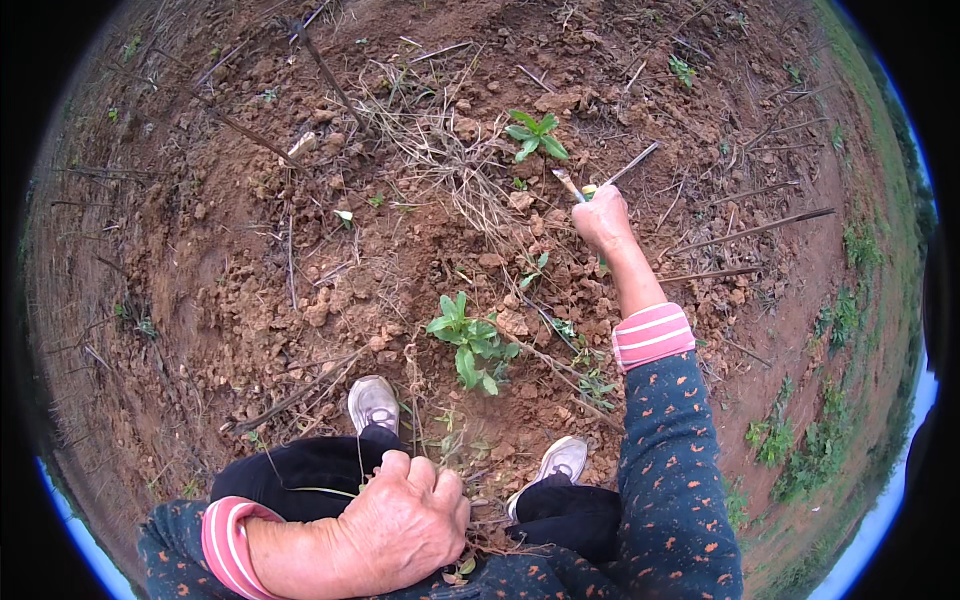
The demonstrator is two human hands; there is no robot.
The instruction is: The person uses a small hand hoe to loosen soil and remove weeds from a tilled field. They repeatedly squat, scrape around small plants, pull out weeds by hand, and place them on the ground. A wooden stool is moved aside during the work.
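Note:
In the head view my left hand (401,514) is closed in front of my body around some pulled weeds. A thin pale stem (322,491) sticks out on one side, and roots with a few small leaves (466,568) hang out on the other. My right hand (602,217) reaches forward, low over the soil, gripping a small hand tool (568,182) with a flat, dirty tip and some yellow and green at its handle. Most of the tool is hidden by the fingers. A grey stick or rod (631,163) shows just beyond that hand. Nearby grows a leafy green weed (536,135).
Another green weed (469,341) stands between my shoes (373,401). Dry grass (465,165) lies ahead. Cut woody stalks jut from the cloddy red soil, among them one at left (326,71) and one at right (757,229). Green growth (814,435) borders the right side.

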